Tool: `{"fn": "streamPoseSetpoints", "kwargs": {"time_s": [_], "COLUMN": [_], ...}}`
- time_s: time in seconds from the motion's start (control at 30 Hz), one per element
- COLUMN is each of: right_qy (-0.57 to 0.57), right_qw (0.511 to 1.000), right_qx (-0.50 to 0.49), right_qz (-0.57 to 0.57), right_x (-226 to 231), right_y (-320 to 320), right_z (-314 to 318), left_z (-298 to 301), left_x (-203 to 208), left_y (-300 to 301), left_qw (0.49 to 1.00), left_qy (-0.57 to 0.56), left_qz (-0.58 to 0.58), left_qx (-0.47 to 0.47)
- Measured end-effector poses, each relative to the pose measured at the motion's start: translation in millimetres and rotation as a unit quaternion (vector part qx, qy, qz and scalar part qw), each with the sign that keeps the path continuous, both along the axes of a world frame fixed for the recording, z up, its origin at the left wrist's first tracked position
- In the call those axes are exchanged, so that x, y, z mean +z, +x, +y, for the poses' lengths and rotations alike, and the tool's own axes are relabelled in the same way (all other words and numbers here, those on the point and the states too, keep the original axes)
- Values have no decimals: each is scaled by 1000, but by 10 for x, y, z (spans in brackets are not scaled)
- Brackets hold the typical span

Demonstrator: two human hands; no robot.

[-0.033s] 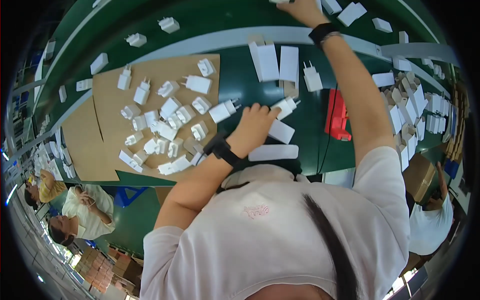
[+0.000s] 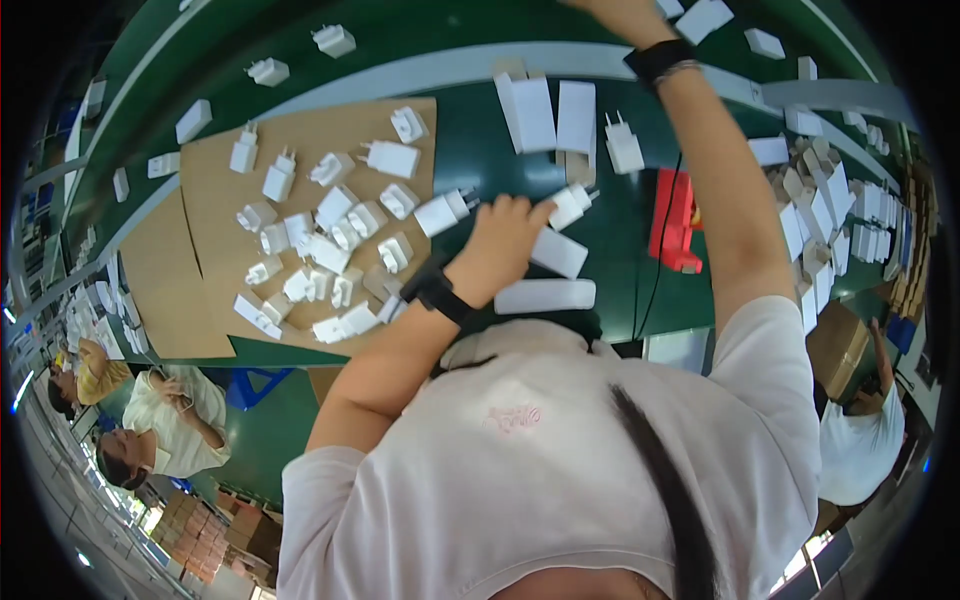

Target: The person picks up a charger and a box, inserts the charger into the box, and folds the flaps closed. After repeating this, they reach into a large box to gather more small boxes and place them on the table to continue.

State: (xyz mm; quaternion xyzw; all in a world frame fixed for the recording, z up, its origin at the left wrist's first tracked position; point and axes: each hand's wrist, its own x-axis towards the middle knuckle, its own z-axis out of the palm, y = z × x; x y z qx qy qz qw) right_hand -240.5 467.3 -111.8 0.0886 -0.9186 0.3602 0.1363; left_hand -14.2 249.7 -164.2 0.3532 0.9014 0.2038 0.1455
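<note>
My left hand (image 2: pixel 502 245) is over the green table with its fingers curled. At its fingertips is a white plug charger (image 2: pixel 572 207), its two pins pointing right; the thumb is hidden. Left of this hand another white charger (image 2: pixel 446 213) lies at the edge of a brown cardboard sheet (image 2: pixel 215 310). Below the held charger are a white box (image 2: pixel 558 253) and a flat white piece (image 2: pixel 545 295). My right hand (image 2: pixel 622 15) reaches far across to the top edge, where its fingers are cut off from view.
Many white chargers (image 2: pixel 340 207) lie on the cardboard. Open white boxes (image 2: pixel 534 115) and a charger (image 2: pixel 623 147) stand beyond my left hand. A red tool (image 2: pixel 677 225) with a black cable is at right, beside piled boxes (image 2: pixel 815 205). Other people (image 2: pixel 180 420) are nearby.
My right hand has gone farther past the top edge, and the white thing at its fingers has left the view. My left hand stays by the same charger; the view has shifted slightly.
</note>
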Motion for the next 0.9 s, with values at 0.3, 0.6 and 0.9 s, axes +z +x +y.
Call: {"fn": "streamPoseSetpoints", "kwargs": {"time_s": [0.3,0.6,0.9], "right_qy": [-424,-394,-64], "right_qw": [897,902,990], "right_qx": [60,-12,120], "right_qz": [-113,-177,-48], "right_x": [717,680,1076], "right_y": [1173,1799,1841], "right_z": [303,161,-183], "left_z": [558,203,-85], "left_x": [-56,560,840], "left_y": [-1017,-755,-293], "left_qw": [927,903,956], "left_qy": [87,218,218], "left_qz": [-124,-187,30], "left_qx": [342,320,192]}}
